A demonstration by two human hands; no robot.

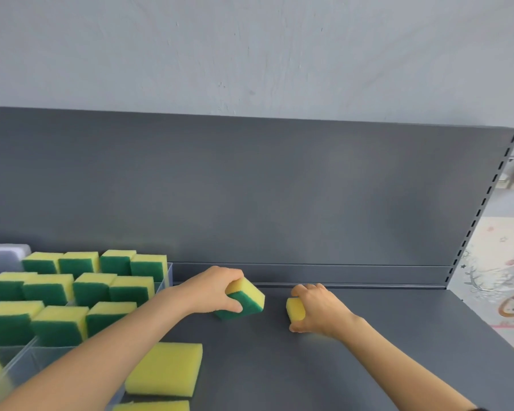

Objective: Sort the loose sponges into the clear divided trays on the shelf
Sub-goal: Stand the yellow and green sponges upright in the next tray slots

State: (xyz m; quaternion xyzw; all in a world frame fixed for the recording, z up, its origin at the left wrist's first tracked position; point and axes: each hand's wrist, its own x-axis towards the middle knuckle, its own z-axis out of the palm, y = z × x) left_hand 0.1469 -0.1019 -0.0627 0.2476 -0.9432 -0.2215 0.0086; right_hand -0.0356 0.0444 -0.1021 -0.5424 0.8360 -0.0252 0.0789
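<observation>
Head view: grey shelf (pixel 368 336), pale wall (pixel 250 48) behind.

Eleven yellow foam sponges with green scouring pads (pixel 54 320) stand on edge in the clear plastic divided tray (pixel 163 281), in three rows of four, four and three, with part of one more yellow piece at the lower left edge. Four more yellow-and-green sponges lie outside it on the grey metal shelf (pixel 398 321): two gripped, one per hand, and two lying flat near the bottom edge. Two pale grey-white sponges (pixel 8 256) show at the far left.
</observation>
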